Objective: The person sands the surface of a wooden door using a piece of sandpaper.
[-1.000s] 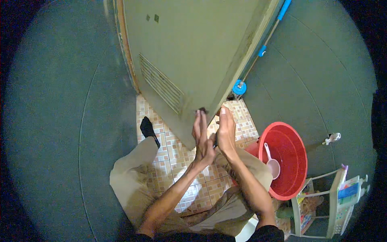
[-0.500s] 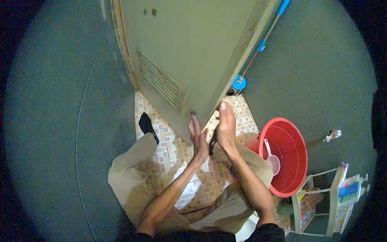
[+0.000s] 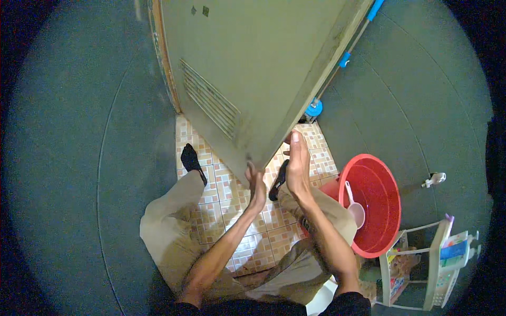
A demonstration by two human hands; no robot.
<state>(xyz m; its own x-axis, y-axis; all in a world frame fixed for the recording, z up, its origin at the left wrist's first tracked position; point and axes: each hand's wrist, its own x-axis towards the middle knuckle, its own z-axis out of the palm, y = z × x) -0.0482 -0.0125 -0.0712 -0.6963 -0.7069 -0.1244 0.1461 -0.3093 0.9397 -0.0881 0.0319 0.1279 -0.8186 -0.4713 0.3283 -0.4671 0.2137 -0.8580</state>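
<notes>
A pale green door with a slatted vent stands ajar in front of me, its lower corner toward me. My left hand is at that corner, fingers stretched out against the door's face, just below a small dark spot. I see nothing in it. My right hand holds the door's free edge, with the thumb side up and some fingers partly hidden behind the edge.
To my right stands a red tub with a pink dipper in it. Beside it are a white shelf rack and a wall tap. A blue-handled pole leans behind the door. My feet rest on patterned tiles.
My left hand has slid a little down the door toward its lower corner, away from the dark spot. My right hand stays at the edge.
</notes>
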